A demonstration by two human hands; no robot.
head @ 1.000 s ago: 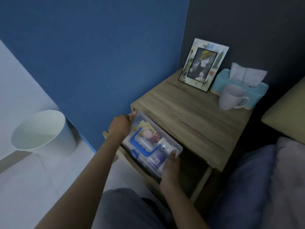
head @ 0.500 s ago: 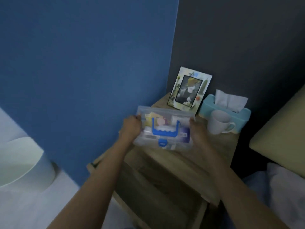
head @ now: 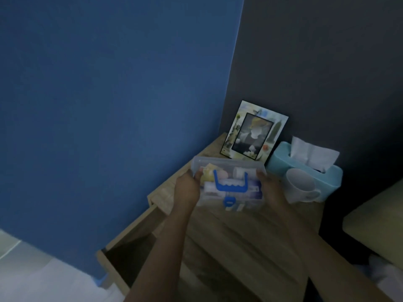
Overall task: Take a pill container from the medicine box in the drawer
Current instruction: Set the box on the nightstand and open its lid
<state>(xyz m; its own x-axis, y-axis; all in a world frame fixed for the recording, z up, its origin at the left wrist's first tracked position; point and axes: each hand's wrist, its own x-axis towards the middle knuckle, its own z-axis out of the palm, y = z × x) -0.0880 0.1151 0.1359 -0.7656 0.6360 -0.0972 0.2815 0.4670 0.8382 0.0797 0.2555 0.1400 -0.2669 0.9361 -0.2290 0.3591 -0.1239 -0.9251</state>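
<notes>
I hold a clear plastic medicine box (head: 229,182) with a blue handle and blue latch over the wooden bedside table (head: 244,232), its lid closed. My left hand (head: 187,188) grips its left end and my right hand (head: 271,190) grips its right end. Small white containers and packets show through the lid; I cannot pick out a pill container for sure. The drawer (head: 133,253) stands pulled out at the lower left, dark inside.
Behind the box a picture frame (head: 253,131) leans against the dark wall. A light blue tissue box (head: 305,168) and a white mug (head: 301,186) stand to the right. A blue wall is on the left, bedding at the right edge.
Both hands lifted the medicine box out of the drawer, turned it level, and carried it up over the table top toward the picture frame.
</notes>
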